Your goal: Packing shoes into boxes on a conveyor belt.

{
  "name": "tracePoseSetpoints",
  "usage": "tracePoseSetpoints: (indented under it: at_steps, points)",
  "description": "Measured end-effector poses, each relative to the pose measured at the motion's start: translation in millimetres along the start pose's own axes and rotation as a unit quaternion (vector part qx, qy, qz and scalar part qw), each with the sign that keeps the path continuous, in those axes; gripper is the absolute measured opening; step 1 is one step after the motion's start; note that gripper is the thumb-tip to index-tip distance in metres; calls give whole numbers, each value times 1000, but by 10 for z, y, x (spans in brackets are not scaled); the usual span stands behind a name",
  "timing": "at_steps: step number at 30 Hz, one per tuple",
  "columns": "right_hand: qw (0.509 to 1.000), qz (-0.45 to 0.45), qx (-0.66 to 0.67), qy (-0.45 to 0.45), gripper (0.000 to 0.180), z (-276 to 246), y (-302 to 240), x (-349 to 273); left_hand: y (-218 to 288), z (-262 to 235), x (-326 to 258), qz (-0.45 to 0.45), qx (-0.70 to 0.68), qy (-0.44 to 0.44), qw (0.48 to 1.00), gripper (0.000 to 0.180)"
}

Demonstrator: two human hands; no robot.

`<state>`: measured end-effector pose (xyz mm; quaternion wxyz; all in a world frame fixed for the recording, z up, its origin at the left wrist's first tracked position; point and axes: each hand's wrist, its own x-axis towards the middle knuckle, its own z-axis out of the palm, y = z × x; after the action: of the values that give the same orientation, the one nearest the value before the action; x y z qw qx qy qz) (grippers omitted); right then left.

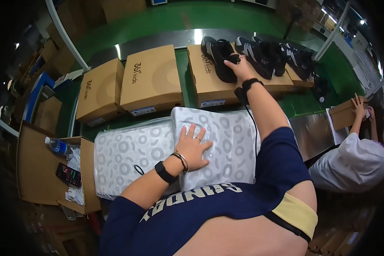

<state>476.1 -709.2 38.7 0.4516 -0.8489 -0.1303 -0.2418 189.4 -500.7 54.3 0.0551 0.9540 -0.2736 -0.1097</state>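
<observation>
The left hand (pixel 193 147) lies flat, fingers spread, on the stack of patterned grey wrapping paper (pixel 209 145), apparently to keep the sheets from shifting. The right hand (pixel 239 68) reaches forward to a black children's shoe (pixel 217 55) resting on a closed cardboard shoebox (pixel 207 83) on the conveyor; its fingers seem to curl around the shoe's heel, though the grip is partly hidden.

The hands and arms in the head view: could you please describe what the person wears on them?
Both hands are bare. The left hand has a ring on one finger, thin metal bangles and a black band at the wrist. The right hand has a black wristband with a small black unit and a thin cable running down the forearm. Short navy sleeves with cream trim cover the upper arms.
</observation>
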Motion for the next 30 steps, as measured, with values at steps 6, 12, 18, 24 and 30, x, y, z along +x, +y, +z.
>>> tracePoseSetpoints:
  at_steps: [6,12,18,24,30]
  points:
    - [931,157,246,-219,28,-666,-934,192,-52,70,37,12,-7,13,1000,55]
    - [895,-279,-247,-245,23,-1257,-1631,-2151,-86,102,30,-2,-16,54,998,54]
    - [992,94,-81,23,9,-1444,-785,-2762,-79,145,73,25,-14,76,997,56]
    - [875,133,-465,-7,23,-1933,433,-3264,-65,151,88,18,-25,82,996,54]
    - [846,295,-445,7,24,-1799,-31,-2917,-87,180,90,15,-44,98,994,52]
